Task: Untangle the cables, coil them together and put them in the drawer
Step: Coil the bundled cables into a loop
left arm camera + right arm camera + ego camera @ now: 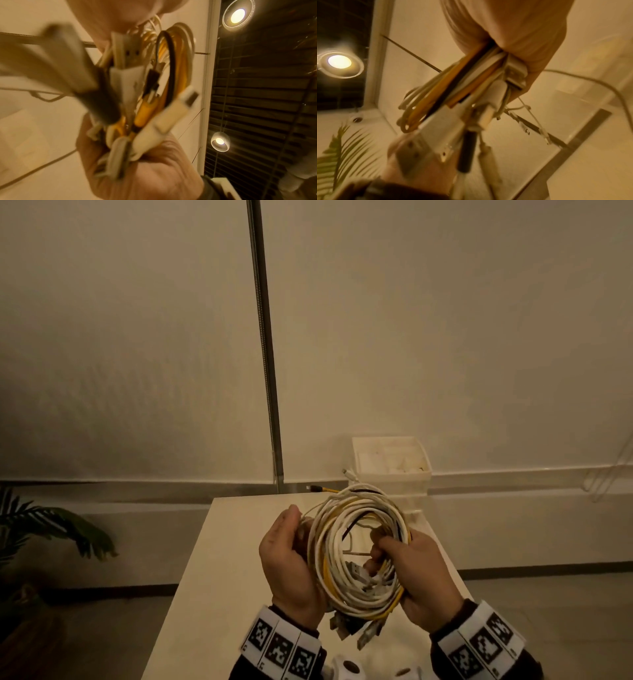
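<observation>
Cable coil (359, 546) held above surface (222, 559), between both hands. Left hand (287, 563) cups coil's left side, fingers curled round strands; right hand (416, 573) fingers clamp right side, probably keeping loops from springing apart. Plugs (356, 630) dangle below coil. Drawer unit (392, 474) beyond coil.

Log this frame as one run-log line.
stage: coiling done, not stowed | cable coil: held above table | left hand: grips coil | right hand: grips coil | drawer unit: behind, top drawer open
</observation>
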Motion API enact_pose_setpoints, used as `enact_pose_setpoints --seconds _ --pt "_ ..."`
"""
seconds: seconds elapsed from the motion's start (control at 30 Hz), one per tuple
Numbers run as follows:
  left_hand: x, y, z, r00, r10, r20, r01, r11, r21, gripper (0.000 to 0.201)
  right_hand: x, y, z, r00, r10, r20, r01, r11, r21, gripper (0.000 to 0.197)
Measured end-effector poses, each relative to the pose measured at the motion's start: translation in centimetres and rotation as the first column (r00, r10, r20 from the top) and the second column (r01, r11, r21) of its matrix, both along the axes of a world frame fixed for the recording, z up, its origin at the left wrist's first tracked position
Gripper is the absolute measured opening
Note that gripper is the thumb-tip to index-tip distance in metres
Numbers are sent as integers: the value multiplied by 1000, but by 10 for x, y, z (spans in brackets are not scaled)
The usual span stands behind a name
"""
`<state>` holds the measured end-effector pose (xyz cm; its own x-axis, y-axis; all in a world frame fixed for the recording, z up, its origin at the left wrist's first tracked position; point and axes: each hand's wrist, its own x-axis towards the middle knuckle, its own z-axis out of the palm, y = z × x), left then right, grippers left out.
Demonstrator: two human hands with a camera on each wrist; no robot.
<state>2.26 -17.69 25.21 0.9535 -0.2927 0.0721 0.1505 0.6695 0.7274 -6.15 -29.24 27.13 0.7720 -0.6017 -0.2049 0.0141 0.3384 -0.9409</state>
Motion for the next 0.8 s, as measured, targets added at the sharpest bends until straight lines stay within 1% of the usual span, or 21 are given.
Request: enact_pose_setpoints --seconds 0.1,0.2,0.27,0.37,0.43,0.47,0.53,0.57,0.6,0.63,0.67,0.7,0.8 --pt "-4 -1 -4 994 3 -109 2 999 48 44 3 2 -7 999 -1 37 -5 986 166 13" --pt "-9 1 -10 978 5 -207 3 999 40 45 7 4 -14 996 -51 73 34 975 220 16" --pt "-12 2 -6 979 3 -206 11 998 66 50 9 8 -16 994 -65 83 41 964 263 13" --pt "-15 4 0 984 11 -179 8 995 104 53 11 10 -14 986 -60 156 -1 930 367 15" --pt "-14 7 -2 987 -33 -159 51 993 105 51 15 9 -14 979 -58 195 -27 913 407 17" --pt "-14 10 -5 986 -66 -154 83 991 108 49 16 9 -14 976 -53 213 -38 916 400 18" --pt "-13 17 -10 985 -129 -116 144 980 138 41 19 8 -15 968 -23 249 -65 938 339 23" --pt "-13 21 -12 984 -158 -84 171 971 165 40 19 7 -14 965 -6 262 -74 953 295 28" --pt "-14 23 -13 981 -187 -50 193 963 190 43 20 5 -12 965 13 262 -78 968 238 33" --pt "-15 26 -14 977 -212 -19 211 954 212 50 20 4 -9 970 33 242 -73 985 158 34" --pt "-16 29 -14 968 -252 -11 249 945 210 53 21 3 -7 977 48 209 -64 995 72 31" --pt "-16 33 -13 954 -299 -21 298 935 193 51 22 3 -4 982 64 176 -65 998 -3 26" --pt "-15 41 -9 937 -347 -44 349 919 185 45 26 6 6 991 98 93 -82 983 -165 16"
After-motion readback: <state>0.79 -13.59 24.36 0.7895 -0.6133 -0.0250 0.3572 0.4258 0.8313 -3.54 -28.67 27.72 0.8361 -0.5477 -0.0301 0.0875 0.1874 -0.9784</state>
